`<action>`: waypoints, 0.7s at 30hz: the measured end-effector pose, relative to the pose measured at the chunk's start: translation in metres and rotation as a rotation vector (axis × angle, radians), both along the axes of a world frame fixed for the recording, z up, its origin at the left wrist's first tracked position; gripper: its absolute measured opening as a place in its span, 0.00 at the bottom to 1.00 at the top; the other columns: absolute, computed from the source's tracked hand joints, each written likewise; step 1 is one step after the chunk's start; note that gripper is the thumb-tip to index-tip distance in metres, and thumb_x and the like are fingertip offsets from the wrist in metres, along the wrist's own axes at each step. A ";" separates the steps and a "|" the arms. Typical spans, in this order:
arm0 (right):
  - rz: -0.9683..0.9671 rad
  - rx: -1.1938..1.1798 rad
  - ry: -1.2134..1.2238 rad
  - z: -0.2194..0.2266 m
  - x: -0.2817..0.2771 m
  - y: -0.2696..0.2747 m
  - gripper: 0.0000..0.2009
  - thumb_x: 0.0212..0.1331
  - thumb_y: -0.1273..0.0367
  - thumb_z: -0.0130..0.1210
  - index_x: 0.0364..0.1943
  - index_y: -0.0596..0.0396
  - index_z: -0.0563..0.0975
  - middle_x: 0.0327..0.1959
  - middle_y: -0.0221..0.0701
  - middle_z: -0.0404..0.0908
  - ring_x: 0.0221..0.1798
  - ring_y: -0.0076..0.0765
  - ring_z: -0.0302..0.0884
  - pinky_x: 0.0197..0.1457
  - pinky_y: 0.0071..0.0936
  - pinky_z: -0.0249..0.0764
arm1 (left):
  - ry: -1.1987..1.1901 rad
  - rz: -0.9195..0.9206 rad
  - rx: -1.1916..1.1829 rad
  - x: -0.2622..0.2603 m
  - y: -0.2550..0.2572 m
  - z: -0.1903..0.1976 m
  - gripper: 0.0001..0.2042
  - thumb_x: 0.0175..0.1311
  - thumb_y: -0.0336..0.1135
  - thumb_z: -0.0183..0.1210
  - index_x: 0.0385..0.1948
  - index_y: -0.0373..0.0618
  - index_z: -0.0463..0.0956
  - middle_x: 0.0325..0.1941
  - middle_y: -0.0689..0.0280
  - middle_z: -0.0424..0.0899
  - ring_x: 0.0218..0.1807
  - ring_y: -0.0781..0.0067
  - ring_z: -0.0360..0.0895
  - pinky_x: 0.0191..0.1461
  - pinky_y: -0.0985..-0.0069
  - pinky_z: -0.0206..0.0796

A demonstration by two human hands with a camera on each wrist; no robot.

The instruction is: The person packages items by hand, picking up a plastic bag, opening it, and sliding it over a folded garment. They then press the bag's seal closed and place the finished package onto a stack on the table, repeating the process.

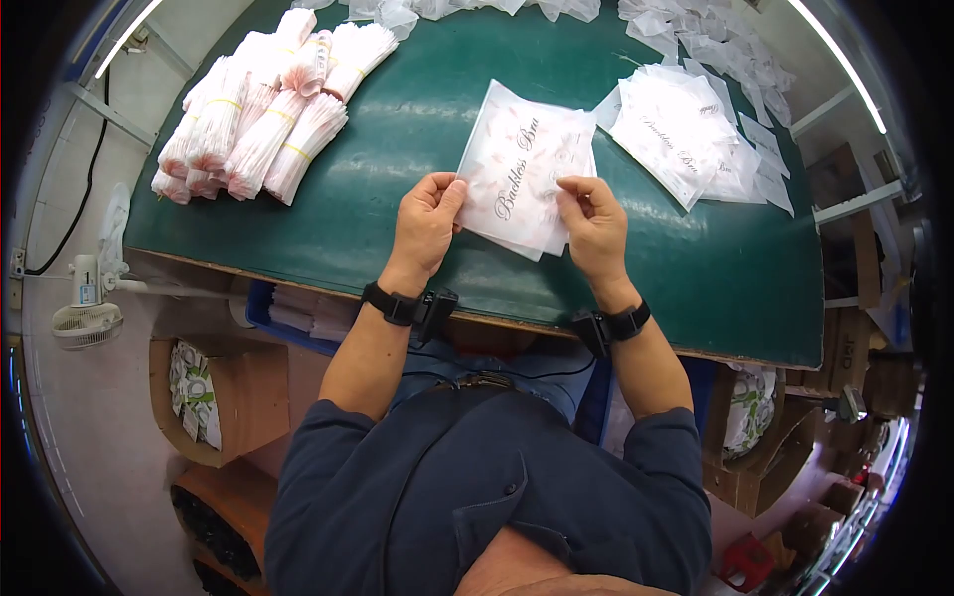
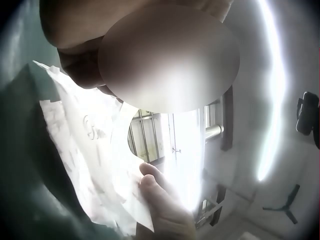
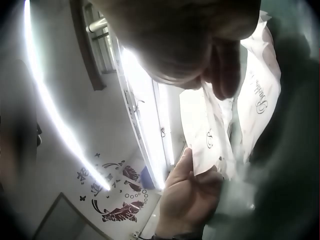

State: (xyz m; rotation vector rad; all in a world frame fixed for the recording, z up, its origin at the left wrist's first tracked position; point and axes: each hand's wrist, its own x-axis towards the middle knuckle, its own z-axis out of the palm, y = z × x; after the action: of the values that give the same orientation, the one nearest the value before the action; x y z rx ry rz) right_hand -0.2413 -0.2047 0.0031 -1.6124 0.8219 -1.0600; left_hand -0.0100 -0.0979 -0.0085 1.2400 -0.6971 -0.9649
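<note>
Gripping a small stack of frosted white pouches [image 1: 522, 169] by its near end, a seated worker lifts it just above the green table [image 1: 397, 199]. The left hand [image 1: 425, 223] pinches the stack's left near corner, thumb on top and fingers curled under; the right hand [image 1: 593, 223] pinches the right near corner the same way. Neither hand is released or clenched on nothing: both are grasping the pouches.

Holding the stack by two corners appears to keep the thin, slippery sheets square and lets the thumbs fan or count the edges. From the grip the stack stretches away from the worker, its far end tipped slightly to the right and its near end at the fingertips. Its long axis runs from the hands towards the far side of the table, and the script lettering "Backless Bra" runs along that same axis, reading from near to far. The printed face is turned up towards the worker.

The left wrist view shows the pouches hanging below the left thumb with the right fingers [image 2: 160, 195] at their lower edge; the right wrist view shows the sheets splayed apart between the two hands.

Beyond the right hand and off to its right lies a loose pile of similar printed pouches [image 1: 686, 134]. Well beyond the left hand and to its left sit banded bundles of pink-and-white items [image 1: 258, 109], laid side by side, probably so either hand can reach its own stock. More clear packets [image 1: 715, 40] scatter along the far edge.
</note>
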 end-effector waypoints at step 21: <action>0.067 -1.052 0.412 0.060 0.007 0.021 0.13 0.54 0.73 0.73 0.44 0.48 0.84 0.48 0.27 0.86 0.58 0.38 0.85 0.79 0.50 0.69 | -0.678 -0.094 -0.129 -0.027 0.037 0.034 0.05 0.71 0.30 0.67 0.41 0.38 0.85 0.30 0.55 0.87 0.29 0.61 0.85 0.35 0.69 0.74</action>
State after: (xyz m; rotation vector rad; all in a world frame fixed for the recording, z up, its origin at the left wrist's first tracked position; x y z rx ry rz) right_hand -0.2340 -0.1836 0.0635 -2.7865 0.4444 -1.2075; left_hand -0.0370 -0.0613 0.0256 1.4328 -1.3339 -0.5469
